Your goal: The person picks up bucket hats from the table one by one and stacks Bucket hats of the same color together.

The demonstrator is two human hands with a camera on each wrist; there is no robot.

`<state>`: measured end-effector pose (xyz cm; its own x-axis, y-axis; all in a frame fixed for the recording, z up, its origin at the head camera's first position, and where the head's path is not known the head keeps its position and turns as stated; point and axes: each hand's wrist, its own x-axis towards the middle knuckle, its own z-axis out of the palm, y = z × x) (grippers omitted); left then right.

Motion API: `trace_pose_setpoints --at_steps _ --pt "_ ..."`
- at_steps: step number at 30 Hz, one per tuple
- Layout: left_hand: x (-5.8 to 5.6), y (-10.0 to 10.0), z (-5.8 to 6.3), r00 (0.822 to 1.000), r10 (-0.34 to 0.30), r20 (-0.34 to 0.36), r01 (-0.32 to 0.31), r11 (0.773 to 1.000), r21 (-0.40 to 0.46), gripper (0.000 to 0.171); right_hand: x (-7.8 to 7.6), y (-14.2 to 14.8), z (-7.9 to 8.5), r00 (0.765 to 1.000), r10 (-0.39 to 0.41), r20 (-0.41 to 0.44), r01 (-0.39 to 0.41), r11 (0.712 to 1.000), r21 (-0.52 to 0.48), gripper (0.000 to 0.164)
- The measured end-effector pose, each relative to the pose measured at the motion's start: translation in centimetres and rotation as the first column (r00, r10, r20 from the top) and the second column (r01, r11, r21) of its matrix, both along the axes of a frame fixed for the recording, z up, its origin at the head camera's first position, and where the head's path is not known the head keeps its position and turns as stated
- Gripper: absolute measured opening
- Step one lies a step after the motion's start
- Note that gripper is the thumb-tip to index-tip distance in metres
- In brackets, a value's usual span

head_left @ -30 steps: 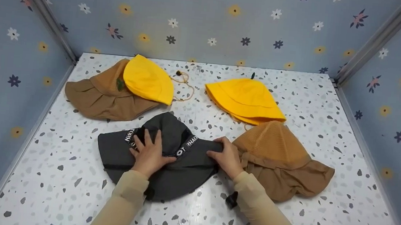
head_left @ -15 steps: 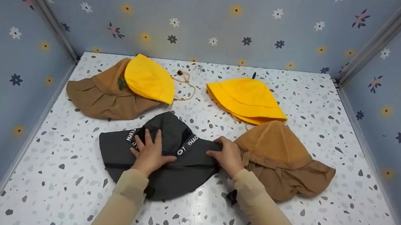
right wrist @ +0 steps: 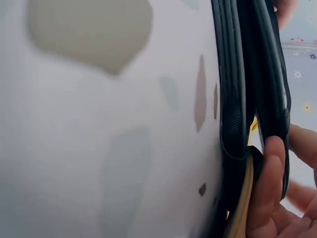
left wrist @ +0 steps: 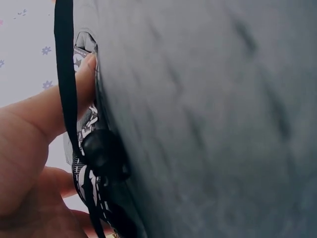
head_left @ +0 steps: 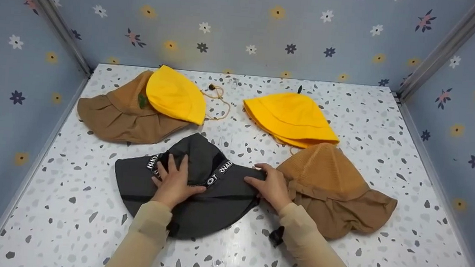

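A dark grey wide-brimmed sun hat (head_left: 213, 217) lies flattened at the front middle of the table, a black-and-white lettered band around its crown. My left hand (head_left: 174, 184) rests on the crown and brim with its fingers spread. At the right end of the brim, my right hand (head_left: 273, 188) pinches the edge between thumb and fingers. The right wrist view shows two layers of brim edge (right wrist: 270, 74) with the fingertips at the outer one. Close to the left wrist camera, a black cord stopper (left wrist: 104, 151) hangs on a strap beside the hat's grey fabric.
A brown sun hat (head_left: 336, 185) lies right beside the right hand, touching a yellow bucket hat (head_left: 295, 117) behind it. At the back left, another yellow hat (head_left: 176, 96) with a cord overlaps another brown hat (head_left: 131, 120). Flowered panels (head_left: 247, 26) enclose the speckled table (head_left: 62, 221).
My left hand and the grey hat's crown have shifted slightly left. The right hand keeps its pinch at the brim's right end, and the other hats stay put.
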<state>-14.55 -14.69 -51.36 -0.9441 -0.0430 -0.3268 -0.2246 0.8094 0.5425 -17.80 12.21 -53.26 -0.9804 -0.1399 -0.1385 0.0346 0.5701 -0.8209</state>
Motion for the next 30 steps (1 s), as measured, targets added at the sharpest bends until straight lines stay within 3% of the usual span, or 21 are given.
trace_pose_setpoints --at_steps 4,12,17,23,25,27,30 --pt "0.0 -0.4 0.0 1.0 -0.007 0.004 0.007 1.0 0.008 0.107 0.0 0.1 0.1 1.0 -0.002 0.021 0.003 1.0 -0.022 0.047" --pt "-0.1 -1.1 0.2 0.999 -0.027 0.044 0.027 0.999 0.018 0.108 0.0 0.2 -0.1 0.998 0.055 -0.028 -0.053 0.997 0.047 0.045" --pt "-0.5 -0.8 1.1 0.997 -0.036 0.075 0.036 0.999 -0.003 0.11 -0.1 0.1 -0.5 0.998 0.049 -0.043 -0.046 0.996 0.076 0.044" --pt "-1.9 2.1 3.3 0.993 -0.041 -0.112 0.042 0.999 0.004 0.113 -0.6 0.2 -0.8 0.996 -0.006 0.092 0.009 1.0 -0.028 0.041" --pt "-2.7 3.5 4.2 0.989 -0.069 -0.129 0.076 0.996 0.05 0.111 -0.8 0.4 -1.0 0.989 -0.013 0.149 0.026 0.996 -0.083 0.041" --pt "-3.8 5.0 5.0 0.99 -0.094 -0.101 0.107 0.986 0.125 0.108 -1.1 0.5 -1.1 0.984 -0.009 0.179 0.031 0.992 -0.125 0.04" --pt "-5.6 6.9 5.6 0.993 -0.117 -0.015 0.116 0.95 0.288 0.1 -1.5 0.8 -1.2 0.98 -0.005 0.199 0.039 0.985 -0.171 0.039"
